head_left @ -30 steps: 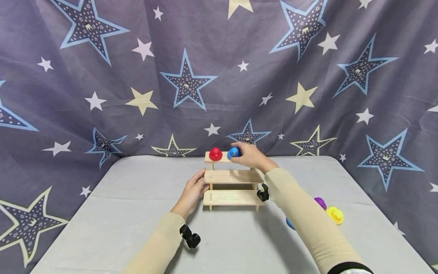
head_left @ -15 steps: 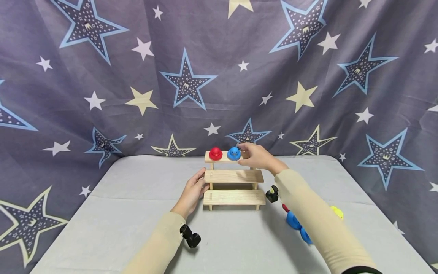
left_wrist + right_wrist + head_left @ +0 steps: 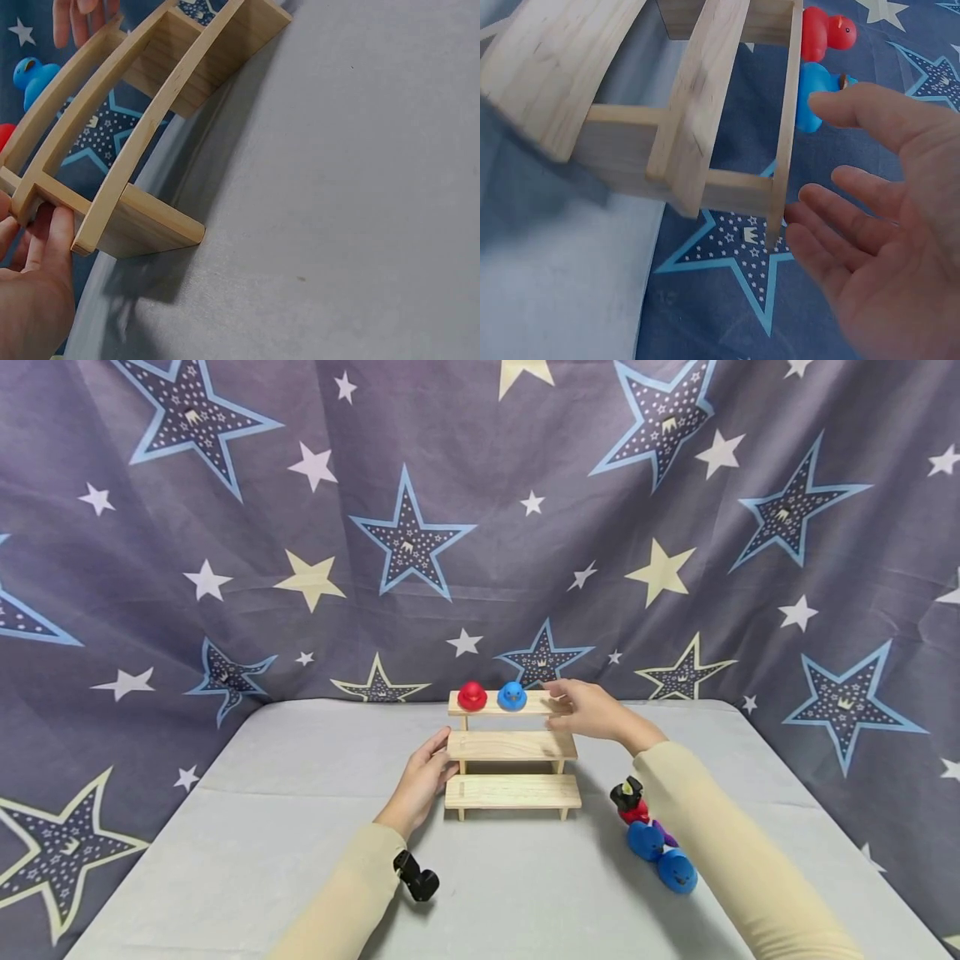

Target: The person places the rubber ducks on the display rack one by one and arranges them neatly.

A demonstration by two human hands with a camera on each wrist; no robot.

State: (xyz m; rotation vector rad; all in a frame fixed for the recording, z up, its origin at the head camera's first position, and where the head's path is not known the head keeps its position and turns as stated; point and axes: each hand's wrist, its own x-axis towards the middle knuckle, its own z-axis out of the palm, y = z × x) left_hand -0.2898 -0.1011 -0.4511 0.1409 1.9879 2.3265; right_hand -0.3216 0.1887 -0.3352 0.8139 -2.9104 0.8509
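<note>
Between the thumb and fingers of the left hand (image 3: 416,785), gripped by its left end, a three-tier wooden stand (image 3: 513,792), upright on the grey-covered table (image 3: 300,793). By the right end of the top tier (image 3: 537,703), a right hand (image 3: 592,710), thumb and relaxed fingers well parted, holding nothing; contact with the wood impossible to tell. On that tier, near the right hand but apart from it, a blue toy duck (image 3: 512,697); just left of it, a red toy duck (image 3: 472,696). Down on the table, beside the right sleeve (image 3: 735,843), two more blue ducks (image 3: 677,871), a red toy (image 3: 635,812) partly covered by the black wrist device (image 3: 627,792), and a purple toy (image 3: 665,834), mostly hidden. Behind, a dark star-patterned curtain (image 3: 480,427).
</note>
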